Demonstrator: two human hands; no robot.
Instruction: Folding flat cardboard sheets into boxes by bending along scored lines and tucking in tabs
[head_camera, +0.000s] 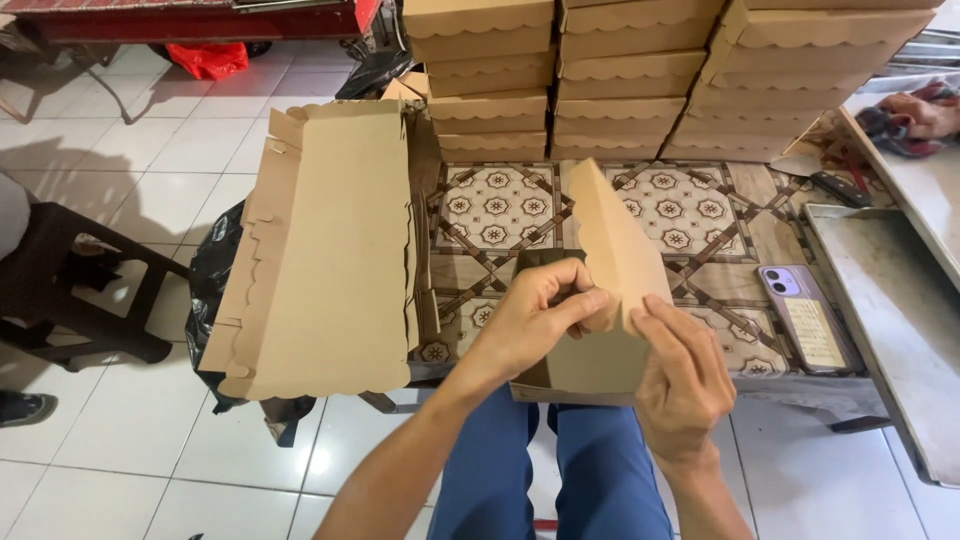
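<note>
Bare forearms, no sleeves, blue trousers (560, 470)

A half-folded box (600, 290) is held at the table's (720, 250) near edge, flat blanks (320, 250) stacked to its left, finished boxes (640, 80) piled behind, a phone (800, 315) laid right.
</note>
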